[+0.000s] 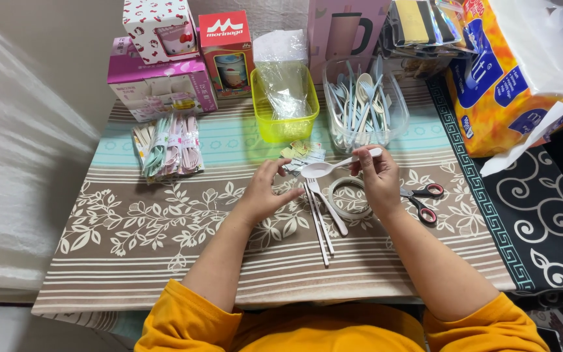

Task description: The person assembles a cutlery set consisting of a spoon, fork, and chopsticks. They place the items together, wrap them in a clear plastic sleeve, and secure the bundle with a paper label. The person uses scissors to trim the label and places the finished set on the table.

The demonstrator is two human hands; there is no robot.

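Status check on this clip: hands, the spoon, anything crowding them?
Right hand pinching white spoon by the handle. Left hand open beside the bowl end. Fork and chopsticks on the cloth below; tape roll and scissors close by.

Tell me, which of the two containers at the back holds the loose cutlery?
The clear container on the right; the yellow-green one beside it holds only clear plastic bags.

One spoon (324, 169), one fork (326, 203), perhaps two chopsticks (319, 225).
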